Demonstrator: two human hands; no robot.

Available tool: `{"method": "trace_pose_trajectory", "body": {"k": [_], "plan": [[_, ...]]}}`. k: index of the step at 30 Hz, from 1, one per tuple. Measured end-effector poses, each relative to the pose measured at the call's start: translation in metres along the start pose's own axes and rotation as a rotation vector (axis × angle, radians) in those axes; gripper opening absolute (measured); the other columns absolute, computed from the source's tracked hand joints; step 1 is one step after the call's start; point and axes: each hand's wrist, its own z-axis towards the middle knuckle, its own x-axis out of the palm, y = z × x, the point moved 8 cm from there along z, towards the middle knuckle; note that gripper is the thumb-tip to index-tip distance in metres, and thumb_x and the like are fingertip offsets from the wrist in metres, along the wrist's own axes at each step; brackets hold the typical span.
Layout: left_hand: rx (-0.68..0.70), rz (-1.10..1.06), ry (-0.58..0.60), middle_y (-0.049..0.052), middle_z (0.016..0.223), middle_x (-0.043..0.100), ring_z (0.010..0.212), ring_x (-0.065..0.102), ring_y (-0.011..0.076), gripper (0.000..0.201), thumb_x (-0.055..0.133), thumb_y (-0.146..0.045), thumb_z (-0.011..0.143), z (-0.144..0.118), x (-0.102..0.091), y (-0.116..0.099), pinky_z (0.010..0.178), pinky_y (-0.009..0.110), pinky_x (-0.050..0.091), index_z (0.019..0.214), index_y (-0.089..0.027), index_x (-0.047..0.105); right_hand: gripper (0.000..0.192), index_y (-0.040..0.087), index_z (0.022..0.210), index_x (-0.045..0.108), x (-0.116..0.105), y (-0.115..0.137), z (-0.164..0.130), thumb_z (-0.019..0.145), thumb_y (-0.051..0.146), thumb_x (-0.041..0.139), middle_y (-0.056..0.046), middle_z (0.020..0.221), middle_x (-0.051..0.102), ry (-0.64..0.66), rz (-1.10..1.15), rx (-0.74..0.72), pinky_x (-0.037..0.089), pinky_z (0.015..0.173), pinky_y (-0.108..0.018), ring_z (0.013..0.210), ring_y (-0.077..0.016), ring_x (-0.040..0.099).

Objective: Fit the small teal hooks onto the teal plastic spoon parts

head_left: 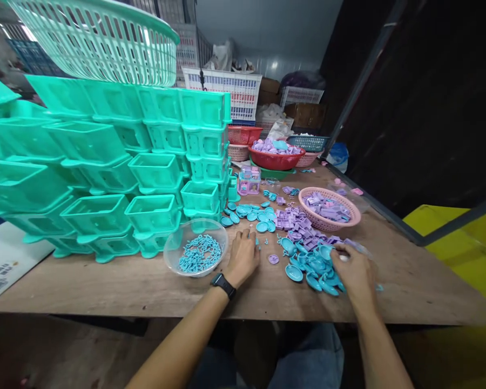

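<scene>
My left hand, with a dark watch on its wrist, rests on the table just right of the clear bowl of small blue hook-like pieces. Its fingers are curled, and a bit of a small blue piece shows at the thumb side. At the right edge of a heap of blue oval plastic pieces, my right hand pinches what looks like one blue oval piece; its fingertips partly cover it. A round purple piece lies between the hands. Behind the heap are purple square pieces.
Stacked green plastic boxes fill the left, topped by a pale green basket. A pink basket of purple parts stands at right. Farther back are a red basket and a small pink-purple toy case.
</scene>
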Motion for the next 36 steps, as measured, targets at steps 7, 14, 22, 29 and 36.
{"method": "trace_pose_trajectory", "body": {"k": [7, 14, 22, 29, 36], "plan": [[-0.047, 0.061, 0.087, 0.016, 0.108, 0.072, 0.111, 0.061, 0.0303, 0.024, 0.049, -0.008, 0.092, 0.000, 0.003, 0.008, 0.098, 0.041, 0.047, 0.099, -0.012, 0.071, 0.036, 0.021, 0.097, 0.078, 0.007, 0.032, -0.026, 0.089, 0.040, 0.049, -0.013, 0.101, 0.075, -0.097, -0.068, -0.271, 0.039, 0.079, -0.042, 0.091, -0.0309, 0.062], [0.079, 0.026, 0.092, 0.012, 0.138, 0.062, 0.125, 0.052, 0.0325, 0.049, 0.057, -0.004, 0.080, -0.001, 0.002, -0.004, 0.099, 0.045, 0.047, 0.126, -0.019, 0.064, 0.024, 0.026, 0.095, 0.079, 0.069, 0.125, -0.064, 0.093, 0.023, 0.056, -0.007, 0.107, 0.076, 0.312, -0.104, -0.463, 0.030, 0.082, -0.040, 0.100, -0.0276, 0.061], [-0.051, -0.100, 0.004, 0.019, 0.104, 0.075, 0.109, 0.064, 0.0319, 0.023, 0.052, -0.010, 0.091, 0.010, 0.006, 0.010, 0.096, 0.043, 0.048, 0.094, -0.011, 0.074, 0.026, 0.016, 0.087, 0.077, 0.112, 0.143, -0.032, 0.094, 0.025, 0.054, -0.018, 0.106, 0.074, 0.450, -0.327, -0.324, 0.030, 0.083, -0.042, 0.106, -0.0341, 0.058], [-0.190, -0.804, -0.256, 0.006, 0.084, 0.077, 0.077, 0.071, 0.0189, 0.014, 0.060, -0.015, 0.086, -0.002, -0.006, 0.021, 0.071, 0.027, 0.052, 0.088, -0.015, 0.073, 0.028, 0.015, 0.088, 0.077, 0.124, 0.147, -0.034, 0.095, 0.023, 0.051, -0.018, 0.110, 0.072, 0.545, -0.350, -0.302, 0.030, 0.082, -0.041, 0.111, -0.0342, 0.057], [-0.403, -1.417, -0.235, -0.002, 0.065, 0.064, 0.055, 0.064, 0.0144, 0.017, 0.072, -0.026, 0.072, -0.028, 0.017, 0.013, 0.055, 0.025, 0.054, 0.081, -0.018, 0.061, 0.023, 0.018, 0.094, 0.076, 0.126, 0.152, -0.037, 0.094, 0.023, 0.054, -0.015, 0.107, 0.072, 0.591, -0.305, -0.312, 0.028, 0.081, -0.039, 0.108, -0.0306, 0.057]]}}
